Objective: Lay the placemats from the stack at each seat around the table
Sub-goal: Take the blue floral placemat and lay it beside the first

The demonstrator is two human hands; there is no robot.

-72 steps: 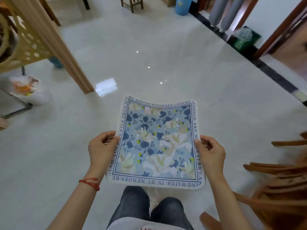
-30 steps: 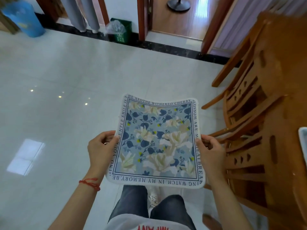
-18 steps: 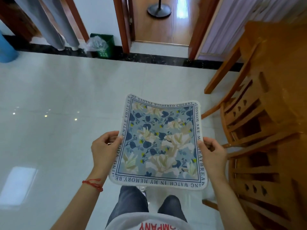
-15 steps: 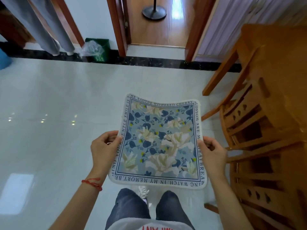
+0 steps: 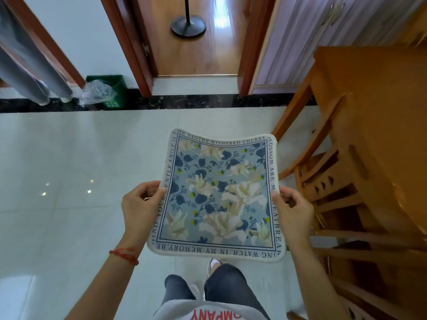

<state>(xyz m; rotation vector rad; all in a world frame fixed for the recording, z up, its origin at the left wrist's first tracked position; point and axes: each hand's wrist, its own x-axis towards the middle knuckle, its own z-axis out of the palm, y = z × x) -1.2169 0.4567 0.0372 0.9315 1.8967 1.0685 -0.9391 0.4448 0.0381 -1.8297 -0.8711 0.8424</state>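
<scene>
View has been swinging from open floor toward the wooden table (image 5: 374,116) — now at right. Left hand (image 5: 141,207) and right hand (image 5: 292,212) are pinching the placemat (image 5: 219,195) by its side edges, level, mid-air. Carrying well: keeping it flat — printed side up.

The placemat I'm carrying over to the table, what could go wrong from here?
The placemat is held only at its side edges by the left hand and right hand, and it sags between them, so it may land wrinkled. It also hides your feet, and the chairs stand close on your right, so you might bump one.
</scene>
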